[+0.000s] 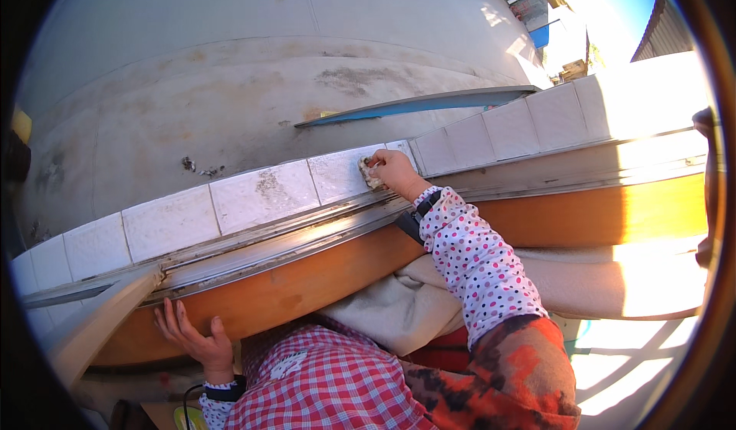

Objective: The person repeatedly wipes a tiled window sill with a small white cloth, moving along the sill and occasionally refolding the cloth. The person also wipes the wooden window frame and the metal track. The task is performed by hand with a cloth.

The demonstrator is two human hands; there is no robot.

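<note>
Orange-brown wooden window frame (322, 277) lay nearest, the left hand (192, 334) spread flat against its lower face, grasping nothing. Beyond it, the right hand (395, 171) clenched a small pale cloth (370, 174), pressed onto the white tiled sill (230, 204). Dirt smudges remained on neighbouring tiles. Farther off lay a stained grey concrete roof (230, 85) in sunlight.

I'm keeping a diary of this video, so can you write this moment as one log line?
right hand: presses cloth on tiled ledge | left hand: braces on wooden sill | view: leaning out window
</note>
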